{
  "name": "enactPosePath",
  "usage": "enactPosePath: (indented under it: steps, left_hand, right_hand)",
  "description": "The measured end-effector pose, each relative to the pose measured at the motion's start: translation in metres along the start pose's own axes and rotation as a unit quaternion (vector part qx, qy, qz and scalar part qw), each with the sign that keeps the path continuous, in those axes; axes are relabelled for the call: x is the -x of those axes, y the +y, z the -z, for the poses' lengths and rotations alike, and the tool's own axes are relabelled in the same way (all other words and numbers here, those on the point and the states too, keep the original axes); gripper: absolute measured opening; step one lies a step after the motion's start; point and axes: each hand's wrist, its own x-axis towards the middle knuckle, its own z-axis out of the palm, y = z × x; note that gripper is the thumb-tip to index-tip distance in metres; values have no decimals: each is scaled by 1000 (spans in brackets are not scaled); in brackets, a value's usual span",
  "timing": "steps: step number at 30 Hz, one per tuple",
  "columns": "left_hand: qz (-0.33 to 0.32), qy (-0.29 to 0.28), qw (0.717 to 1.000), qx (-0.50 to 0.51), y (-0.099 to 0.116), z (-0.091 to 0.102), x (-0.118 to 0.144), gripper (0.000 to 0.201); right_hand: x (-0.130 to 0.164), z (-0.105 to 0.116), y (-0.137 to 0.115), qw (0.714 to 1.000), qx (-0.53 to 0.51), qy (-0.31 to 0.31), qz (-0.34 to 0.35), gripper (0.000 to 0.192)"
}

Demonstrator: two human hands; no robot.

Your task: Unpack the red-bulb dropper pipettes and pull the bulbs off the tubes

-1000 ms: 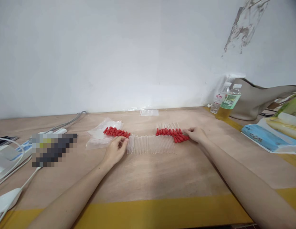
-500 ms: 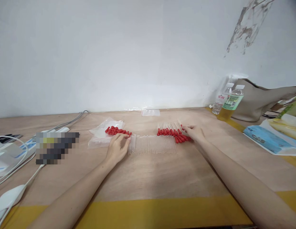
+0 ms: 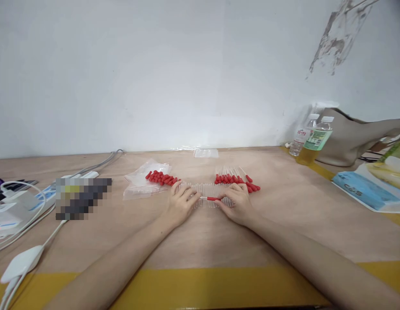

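Observation:
My left hand (image 3: 182,201) pinches a thin clear glass tube (image 3: 203,198) that points right. A red rubber bulb (image 3: 213,199) sits at the tube's right end, lined up with it; my right hand (image 3: 236,202) grips the bulb's far end with fingertips. How far the tube goes into the bulb cannot be made out. Under and between both hands lies a row of clear glass tubes (image 3: 204,189), partly covered by my fingers. Beyond my right hand are droppers with red bulbs (image 3: 226,178), their pale stems pointing away. Left of my left hand lies a heap of red rubber bulbs (image 3: 159,177).
Clear plastic bags (image 3: 131,189) lie under the left heap. A power strip (image 3: 48,196) with cables and a pixelated item (image 3: 84,198) are at left. At right stand two bottles (image 3: 316,140), a grey bag (image 3: 337,137) and a blue tissue pack (image 3: 364,189).
Both hands have come together over the glass tubes, the left moving right and the right moving left. A tube and red bulb now show end to end between them.

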Motion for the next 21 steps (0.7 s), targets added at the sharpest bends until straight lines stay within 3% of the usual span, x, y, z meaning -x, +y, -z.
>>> enactPosePath:
  steps: [4,7,11,17,21]
  left_hand:
    - [-2,0,1000,12,3,-2,1,13]
    - [-5,-7,1000,26,7,-4,1,12]
    - [-20,-25,999,38,9,-4,3,13]
    - [-18,-73,995,70,9,1,4,19]
    - [5,-74,991,108,10,4,4,21]
  right_hand:
    - [1,-4,1,1000,24,4,16,17]
    - [1,-11,0,996,56,8,66,27]
    - [3,-17,-1,988,94,-7,120,14]
    - [4,-8,-4,979,125,-16,157,15]
    - [5,-5,-6,977,141,-12,161,15]
